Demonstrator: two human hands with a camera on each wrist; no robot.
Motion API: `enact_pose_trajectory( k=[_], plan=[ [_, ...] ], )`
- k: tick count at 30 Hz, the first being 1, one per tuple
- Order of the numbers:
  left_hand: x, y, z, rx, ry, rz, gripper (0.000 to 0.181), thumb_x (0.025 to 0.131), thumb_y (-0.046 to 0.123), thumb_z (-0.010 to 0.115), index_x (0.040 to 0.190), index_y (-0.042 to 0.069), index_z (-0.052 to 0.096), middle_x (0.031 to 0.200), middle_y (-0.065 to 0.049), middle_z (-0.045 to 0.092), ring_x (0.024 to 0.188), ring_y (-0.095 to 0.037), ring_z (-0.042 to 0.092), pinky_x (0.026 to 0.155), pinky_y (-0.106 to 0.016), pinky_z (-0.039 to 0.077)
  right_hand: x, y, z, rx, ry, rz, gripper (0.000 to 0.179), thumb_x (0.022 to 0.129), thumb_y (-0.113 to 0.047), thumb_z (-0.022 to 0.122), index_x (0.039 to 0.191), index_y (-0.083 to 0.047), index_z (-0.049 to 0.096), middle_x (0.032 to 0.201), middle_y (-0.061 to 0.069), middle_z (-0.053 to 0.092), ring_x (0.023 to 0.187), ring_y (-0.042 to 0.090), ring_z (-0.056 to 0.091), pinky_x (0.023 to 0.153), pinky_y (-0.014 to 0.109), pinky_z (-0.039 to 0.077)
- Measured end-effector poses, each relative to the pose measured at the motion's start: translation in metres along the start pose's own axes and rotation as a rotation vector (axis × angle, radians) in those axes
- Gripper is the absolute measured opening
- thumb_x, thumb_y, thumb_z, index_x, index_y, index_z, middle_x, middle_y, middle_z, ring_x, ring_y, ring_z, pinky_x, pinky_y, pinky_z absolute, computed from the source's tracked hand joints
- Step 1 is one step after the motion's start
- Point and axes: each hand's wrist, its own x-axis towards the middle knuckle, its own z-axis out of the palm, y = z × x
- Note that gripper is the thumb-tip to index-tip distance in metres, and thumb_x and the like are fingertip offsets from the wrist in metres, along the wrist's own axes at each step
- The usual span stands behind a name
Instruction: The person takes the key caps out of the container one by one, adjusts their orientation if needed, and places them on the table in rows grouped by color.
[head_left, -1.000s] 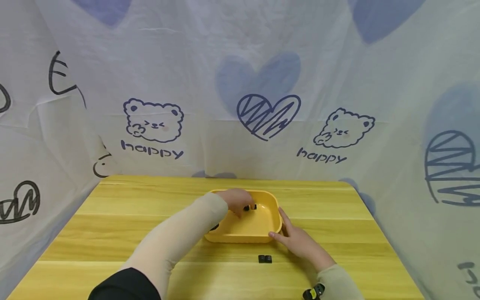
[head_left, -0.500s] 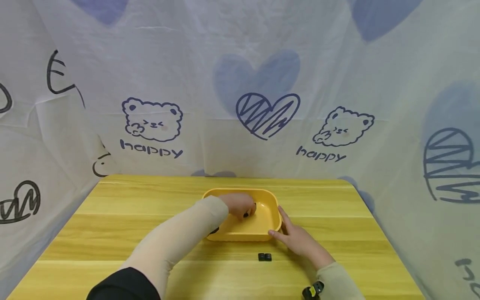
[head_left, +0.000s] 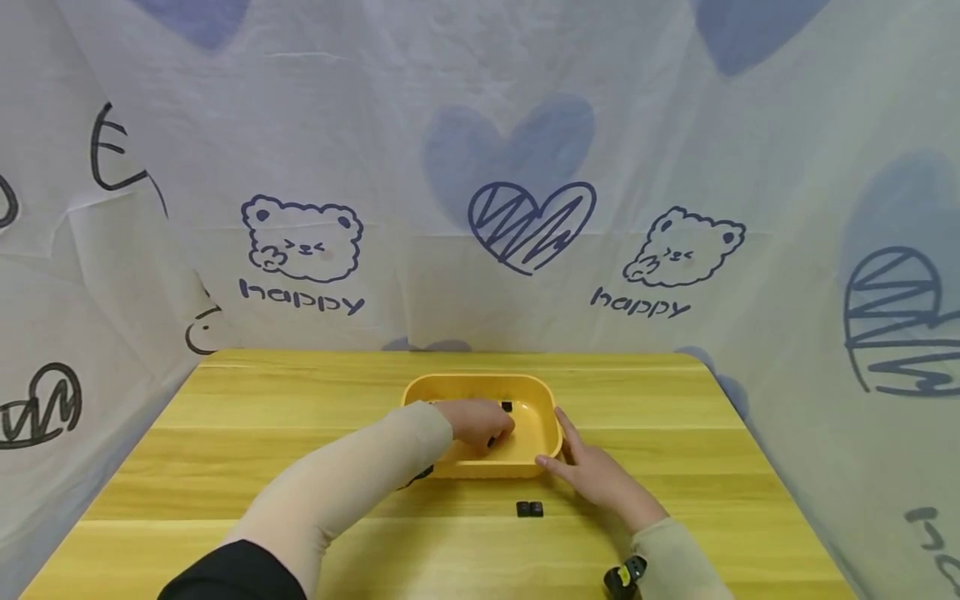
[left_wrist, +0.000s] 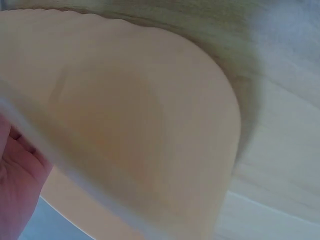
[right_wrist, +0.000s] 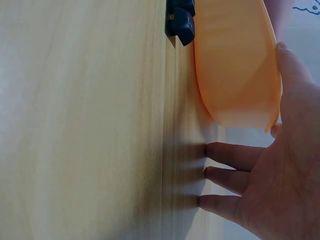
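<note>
My left hand point(head_left: 480, 423) reaches into a yellow plastic tray point(head_left: 450, 382), fingers bent down and pinching a small black keycap point(head_left: 492, 442) close over the tray floor. Another black keycap point(head_left: 507, 407) lies just beyond the knuckles. In the left wrist view the tray's wall point(left_wrist: 150, 115) hides much of the left hand point(left_wrist: 22, 175). My right hand point(head_left: 600, 479) steadies the tray's right end, thumb and index finger spread along the rim. Its other fingers point(right_wrist: 227, 177) are straight and reach down beside the tray in the right wrist view.
Two black keycaps point(head_left: 529, 508) sit side by side on the wood-grain table point(head_left: 660, 408), in front of the tray. A printed white cloth point(head_left: 420, 283) hangs behind the table. A black wrist device point(head_left: 624, 577) is by the right sleeve.
My left hand has drawn one keycap toward the near side of the tray, away from the other keycap, which stays behind. The right hand keeps its place at the tray's end.
</note>
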Motion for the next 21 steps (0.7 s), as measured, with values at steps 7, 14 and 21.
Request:
enact_pose_trajectory(
  k=[7,14,21],
  plan=[
    [-0.0015,-0.0025,0.0043,-0.008,0.019,-0.071,0.033,0.079,0.012,0.082,0.106,0.013,0.063,0.092,0.005,0.06,0.081,-0.009,0.055,0.076,-0.021,0.048,0.0003,-0.0005,-0.0008,0.0,-0.004,-0.001,0.091,0.093,-0.056,0.056,0.158,-0.02,0.004,0.141,0.021,0.048,0.12,0.041,0.053,0.101,0.056,0.039],
    [-0.0042,0.0018,0.0017,-0.012,0.018,-0.03,0.023,0.08,0.01,0.081,0.099,0.017,0.071,0.091,0.007,0.061,0.083,-0.009,0.055,0.078,-0.021,0.047,0.0007,-0.0014,-0.0012,-0.002,-0.004,0.005,0.09,0.093,-0.055,0.057,0.158,-0.021,0.005,0.141,0.021,0.049,0.101,0.028,0.061,0.095,0.052,0.044],
    [-0.0077,0.0067,-0.0043,0.0,0.026,-0.004,0.012,0.083,0.012,0.079,0.093,0.015,0.072,0.085,0.008,0.064,0.077,-0.007,0.055,0.071,-0.02,0.047,-0.0003,-0.0023,-0.0017,-0.011,0.0,-0.003,0.09,0.093,-0.055,0.056,0.158,-0.019,0.005,0.141,0.022,0.048,0.116,0.04,0.056,0.1,0.056,0.04]
  ],
)
